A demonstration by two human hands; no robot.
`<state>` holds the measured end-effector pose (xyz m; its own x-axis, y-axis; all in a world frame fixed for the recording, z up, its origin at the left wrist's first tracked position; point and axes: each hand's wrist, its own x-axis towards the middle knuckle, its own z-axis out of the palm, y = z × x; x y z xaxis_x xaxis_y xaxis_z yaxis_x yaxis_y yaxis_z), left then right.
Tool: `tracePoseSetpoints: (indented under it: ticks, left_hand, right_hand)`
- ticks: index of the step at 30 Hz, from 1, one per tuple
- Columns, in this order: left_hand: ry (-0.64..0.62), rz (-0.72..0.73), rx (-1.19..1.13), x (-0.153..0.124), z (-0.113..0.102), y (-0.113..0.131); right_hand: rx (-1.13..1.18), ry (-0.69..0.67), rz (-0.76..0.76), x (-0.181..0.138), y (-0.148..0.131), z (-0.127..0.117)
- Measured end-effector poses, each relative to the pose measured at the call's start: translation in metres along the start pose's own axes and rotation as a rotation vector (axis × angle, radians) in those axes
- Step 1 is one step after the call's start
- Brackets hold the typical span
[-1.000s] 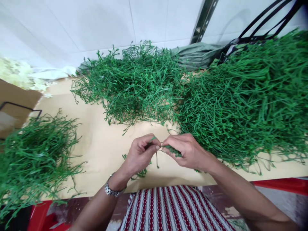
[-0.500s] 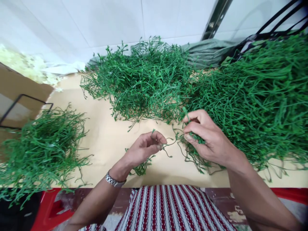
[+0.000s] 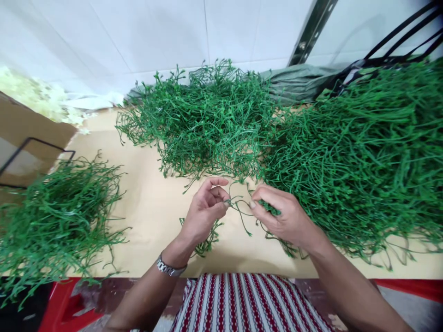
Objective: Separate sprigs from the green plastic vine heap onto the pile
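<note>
My left hand, a metal watch on its wrist, pinches the end of a thin green plastic stem over the tan tabletop. More green sprigs hang below its palm. My right hand is closed on a small bunch of green stems and pinches the same strand's other end. The two hands are a few centimetres apart at the table's near middle.
Big heaps of green plastic stems lie at the back middle, the right and the near left. A cardboard box with a black wire frame stands far left. Red table edge and a striped cloth lie below.
My right hand came back down from the right heap toward the left hand with a bunch of stems. The left hand's fingers lifted slightly and now pinch the strand between both hands.
</note>
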<state>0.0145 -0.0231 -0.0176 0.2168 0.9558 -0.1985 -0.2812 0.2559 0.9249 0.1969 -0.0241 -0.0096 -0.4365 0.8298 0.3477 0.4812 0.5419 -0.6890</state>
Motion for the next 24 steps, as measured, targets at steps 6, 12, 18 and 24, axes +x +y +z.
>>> tracePoseSetpoints:
  ticks: [6,12,18,24]
  left_hand:
    - [0.067,0.084,-0.017,-0.001,0.007,-0.003]
    - [0.158,0.121,-0.055,-0.003,0.017,-0.012]
    - [0.206,0.248,0.053,-0.009,0.018,-0.015]
    - [0.048,0.259,0.491,-0.012,0.012,0.005]
  right_hand:
    - [0.165,0.025,0.120,0.001,0.002,0.022]
    - [0.213,0.109,0.130,-0.004,0.005,0.035]
    - [0.140,0.094,0.078,-0.004,0.000,0.038]
    - [0.018,0.005,0.006,-0.003,-0.005,0.024]
